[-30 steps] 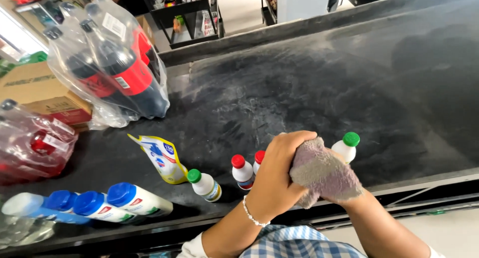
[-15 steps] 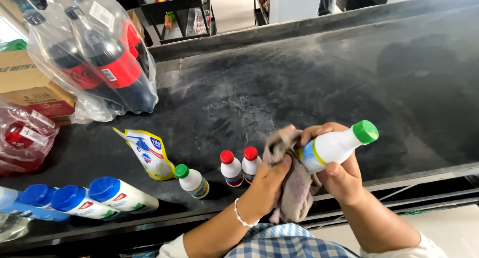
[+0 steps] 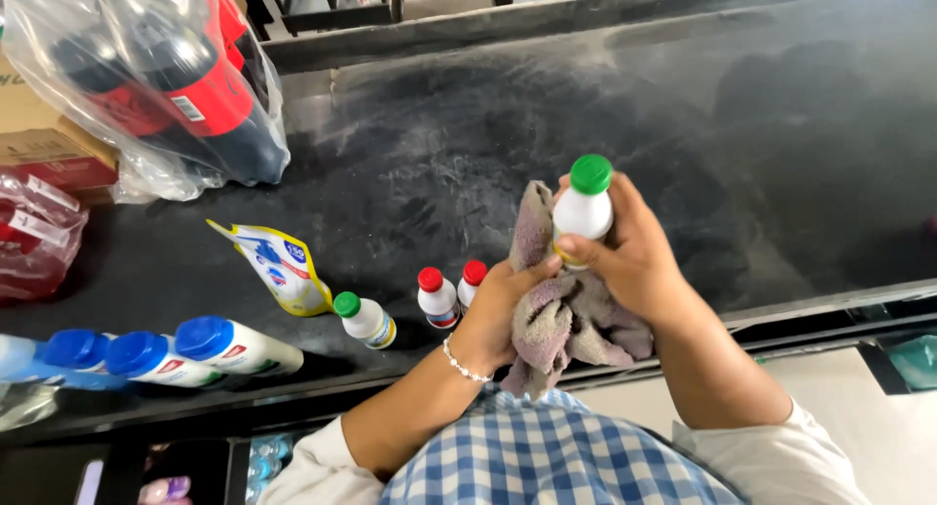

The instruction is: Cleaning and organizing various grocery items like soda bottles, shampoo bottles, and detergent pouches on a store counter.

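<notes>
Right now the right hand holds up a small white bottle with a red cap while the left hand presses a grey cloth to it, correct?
Not quite: the cap is green, not red, as the head view shows. The right hand does hold the small white bottle, and the left hand presses the grey cloth to it.

Head camera, close, looking steeply down over black counter (image 3: 410, 173).

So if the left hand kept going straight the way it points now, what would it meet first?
The left hand, gripping the grey cloth, points up and right toward the white bottle with the green cap held in the right hand. It would probably press the cloth against that bottle first.
</notes>
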